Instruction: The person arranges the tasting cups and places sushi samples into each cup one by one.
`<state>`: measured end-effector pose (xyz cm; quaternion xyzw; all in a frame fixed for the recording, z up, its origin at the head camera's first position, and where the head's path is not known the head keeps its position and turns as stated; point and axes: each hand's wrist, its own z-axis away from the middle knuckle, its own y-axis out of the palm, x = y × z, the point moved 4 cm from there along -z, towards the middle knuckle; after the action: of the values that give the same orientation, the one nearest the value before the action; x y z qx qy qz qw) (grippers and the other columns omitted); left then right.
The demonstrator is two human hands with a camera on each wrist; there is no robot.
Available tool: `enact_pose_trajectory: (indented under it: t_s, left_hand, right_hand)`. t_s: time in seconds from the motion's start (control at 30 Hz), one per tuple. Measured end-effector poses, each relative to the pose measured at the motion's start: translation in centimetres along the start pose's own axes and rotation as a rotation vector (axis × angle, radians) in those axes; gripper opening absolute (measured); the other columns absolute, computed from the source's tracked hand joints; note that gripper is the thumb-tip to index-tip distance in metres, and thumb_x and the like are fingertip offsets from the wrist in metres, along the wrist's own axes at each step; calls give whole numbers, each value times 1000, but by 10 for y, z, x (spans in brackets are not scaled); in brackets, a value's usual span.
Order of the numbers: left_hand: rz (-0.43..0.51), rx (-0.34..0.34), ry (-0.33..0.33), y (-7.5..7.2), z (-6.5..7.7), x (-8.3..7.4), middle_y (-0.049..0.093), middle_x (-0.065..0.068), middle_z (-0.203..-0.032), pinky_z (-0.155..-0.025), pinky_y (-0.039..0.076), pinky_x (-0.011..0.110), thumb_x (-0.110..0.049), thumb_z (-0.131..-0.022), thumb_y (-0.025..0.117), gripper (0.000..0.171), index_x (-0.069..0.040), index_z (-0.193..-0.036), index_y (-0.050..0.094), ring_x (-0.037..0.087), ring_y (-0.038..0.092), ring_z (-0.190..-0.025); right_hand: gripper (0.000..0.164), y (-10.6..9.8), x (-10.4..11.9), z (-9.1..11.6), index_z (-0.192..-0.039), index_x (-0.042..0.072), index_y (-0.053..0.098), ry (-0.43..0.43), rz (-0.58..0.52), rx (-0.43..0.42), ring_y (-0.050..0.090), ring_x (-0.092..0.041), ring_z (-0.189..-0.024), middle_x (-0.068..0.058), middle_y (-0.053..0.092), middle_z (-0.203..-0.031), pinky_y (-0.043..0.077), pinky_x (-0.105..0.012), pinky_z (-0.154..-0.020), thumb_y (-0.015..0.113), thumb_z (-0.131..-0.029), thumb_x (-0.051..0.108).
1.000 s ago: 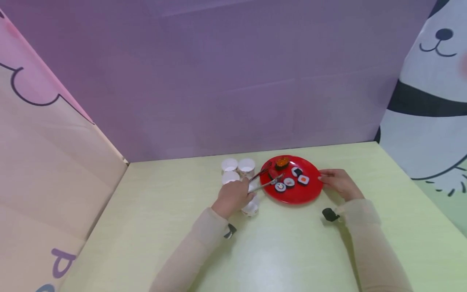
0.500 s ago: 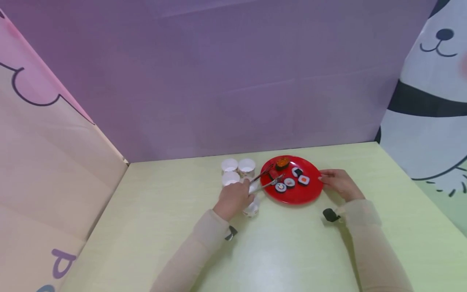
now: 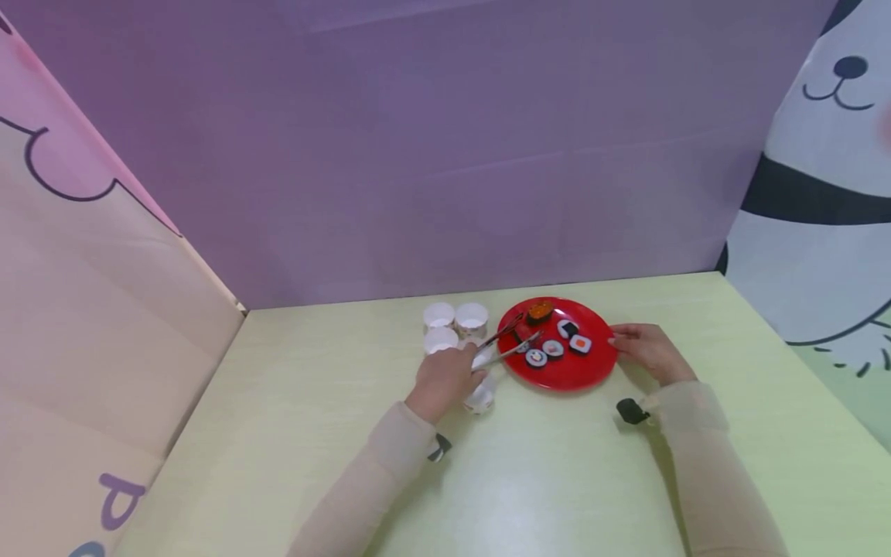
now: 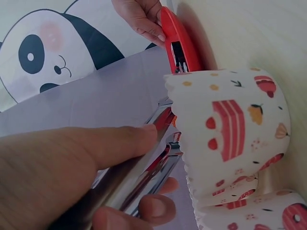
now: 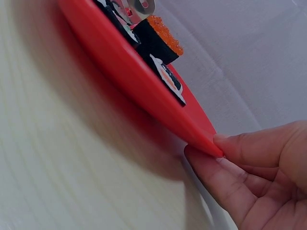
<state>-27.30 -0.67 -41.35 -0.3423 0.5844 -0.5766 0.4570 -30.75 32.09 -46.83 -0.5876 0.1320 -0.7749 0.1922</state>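
Note:
My left hand [image 3: 445, 381] grips metal tongs [image 3: 506, 353], thumb on one arm and fingers curled under the other. The tong tips reach over the left part of a red plate [image 3: 567, 379], on either side of a red sushi piece [image 3: 521, 333], with a gap between them. My right hand [image 3: 647, 350] pinches the plate's right rim between thumb and fingers, seen close in the right wrist view. Several toy sushi pieces lie on the plate, among them an orange roe-topped piece [image 5: 158, 40] and a square roll [image 3: 580, 343] with an orange centre.
White paper baking cups [image 3: 438, 315] with cake prints stand left of the plate, partly behind my left hand. One cup [image 4: 230, 120] fills much of the left wrist view. The pale table [image 3: 306, 410] ends at a purple backdrop [image 3: 418, 155].

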Motion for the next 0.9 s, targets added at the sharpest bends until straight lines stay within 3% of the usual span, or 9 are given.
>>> enact_pose_trajectory:
  t_s: [0.4, 0.9]
  left_hand:
    - [8, -53, 24, -3, 3, 1, 61, 5, -78, -54, 46, 35, -42, -90, 60, 36, -14, -112, 58, 20, 57, -66]
    - [17, -70, -12, -4, 4, 5, 63, 7, -81, -52, 46, 36, -45, -90, 59, 41, -16, -119, 59, 23, 59, -68]
  right_hand:
    - [49, -1, -1, -1, -137, -11, 36, 19, 9, -17, 60, -15, -93, -29, 45, -133, 52, -24, -81, 49, -98, 16]
    - [49, 0, -1, -1, -136, -12, 36, 13, 2, -22, 60, -12, -91, -30, 45, -133, 52, -23, -80, 49, -98, 16]
